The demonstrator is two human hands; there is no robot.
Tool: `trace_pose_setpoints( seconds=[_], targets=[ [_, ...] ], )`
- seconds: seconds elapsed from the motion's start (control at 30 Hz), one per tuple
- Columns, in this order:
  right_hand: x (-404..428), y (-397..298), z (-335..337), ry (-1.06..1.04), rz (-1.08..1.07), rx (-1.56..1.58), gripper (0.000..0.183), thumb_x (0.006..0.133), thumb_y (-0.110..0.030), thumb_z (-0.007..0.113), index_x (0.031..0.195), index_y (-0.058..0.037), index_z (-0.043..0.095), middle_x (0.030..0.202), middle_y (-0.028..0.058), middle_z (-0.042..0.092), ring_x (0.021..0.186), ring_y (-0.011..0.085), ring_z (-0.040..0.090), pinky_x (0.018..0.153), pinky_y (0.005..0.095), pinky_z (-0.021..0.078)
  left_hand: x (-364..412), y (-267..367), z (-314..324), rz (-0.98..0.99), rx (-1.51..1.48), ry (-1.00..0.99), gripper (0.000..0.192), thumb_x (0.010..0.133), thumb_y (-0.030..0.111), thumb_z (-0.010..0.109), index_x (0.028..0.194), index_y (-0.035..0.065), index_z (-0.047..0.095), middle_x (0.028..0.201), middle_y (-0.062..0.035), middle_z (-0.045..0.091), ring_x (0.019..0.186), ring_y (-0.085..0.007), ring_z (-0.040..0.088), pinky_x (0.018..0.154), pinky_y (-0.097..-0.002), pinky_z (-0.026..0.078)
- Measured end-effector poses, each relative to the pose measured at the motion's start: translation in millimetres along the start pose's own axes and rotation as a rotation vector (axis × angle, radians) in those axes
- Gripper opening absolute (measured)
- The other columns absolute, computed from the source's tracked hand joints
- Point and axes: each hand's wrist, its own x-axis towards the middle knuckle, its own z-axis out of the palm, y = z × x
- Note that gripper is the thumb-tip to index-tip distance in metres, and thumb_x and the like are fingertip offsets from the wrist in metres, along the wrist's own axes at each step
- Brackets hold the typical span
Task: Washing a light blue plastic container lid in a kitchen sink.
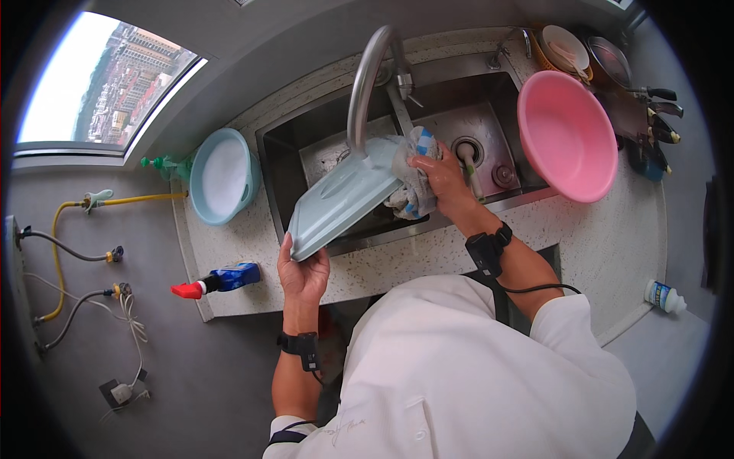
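Note:
A pale blue-green plastic lid (344, 198) is tilted over the double-bowl steel sink (481, 132), under the running faucet (364, 86). My left hand (305, 269) holds its near left corner, the fingers underneath. At the lid's right end, my right hand (444, 178) grips a wet, bunched grey-white cloth (414, 183) with blue patches, which lies against the lid. Water from the spout falls on the lid's upper face. Part of the lid's right end is hidden by the cloth.
Left of the sink stands a light blue basin (223, 175) with white contents; a blue spray bottle with a red nozzle (229, 278) lies nearer. A pink basin (567, 137) overlaps the sink's right edge. Beyond it are knives (659, 120) and stacked bowls (565, 49). A white bottle (664, 296) is far right.

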Motion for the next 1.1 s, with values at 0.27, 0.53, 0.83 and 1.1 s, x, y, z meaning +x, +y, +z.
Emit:
trace_pose_setpoints(
  seconds=[0.27, 0.53, 0.83, 1.1],
  targets=[
    [-26.1, 48.2, 7.3, -0.114, -0.368, -0.770, 0.056, 0.078, -0.024, 0.073, 0.122, 0.0046, 0.055, 0.107, 0.0182, 0.066, 0.099, 0.0246, 0.064, 0.088, 0.0343, 0.0492, 67.5, -96.5, 15.7, -0.131, 0.085, 0.046, 0.033, 0.091, 0.005, 0.059, 0.121, -0.0022, 0.047, 0.120, -0.0151, 0.057, 0.115, -0.0289, 0.059, 0.106, -0.0419, 0.049],
    [-21.5, 7.1, -8.8, -0.006, -0.432, -1.164, 0.050, 0.079, -0.035, 0.070, 0.119, -0.0053, 0.065, 0.100, 0.0164, 0.062, 0.094, 0.0366, 0.061, 0.086, 0.0425, 0.0501, 62.0, -89.7, 13.5, -0.166, 0.204, 0.120, 0.025, 0.088, 0.003, 0.060, 0.111, 0.0016, 0.050, 0.109, -0.0102, 0.059, 0.100, -0.0194, 0.062, 0.093, -0.0324, 0.054],
    [26.4, 33.6, 21.3, -0.394, -0.340, -1.679, 0.042, 0.080, -0.037, 0.065, 0.112, -0.0091, 0.068, 0.102, 0.0178, 0.066, 0.097, 0.0383, 0.063, 0.086, 0.0463, 0.0509, 44.6, -63.7, -10.9, -0.289, 0.304, 0.051, 0.024, 0.090, 0.006, 0.057, 0.113, 0.0014, 0.051, 0.109, -0.0098, 0.060, 0.101, -0.0197, 0.064, 0.091, -0.0314, 0.057],
    [31.1, 69.4, 73.4, -0.783, -0.303, -1.754, 0.037, 0.086, -0.029, 0.056, 0.110, -0.0012, 0.055, 0.100, 0.0199, 0.069, 0.092, 0.0423, 0.065, 0.084, 0.0482, 0.0493, 51.6, -87.0, -21.4, -0.234, 0.452, -0.015, 0.032, 0.086, 0.002, 0.053, 0.118, -0.0011, 0.050, 0.113, -0.0104, 0.059, 0.101, -0.0226, 0.064, 0.087, -0.0362, 0.056]
  ],
)
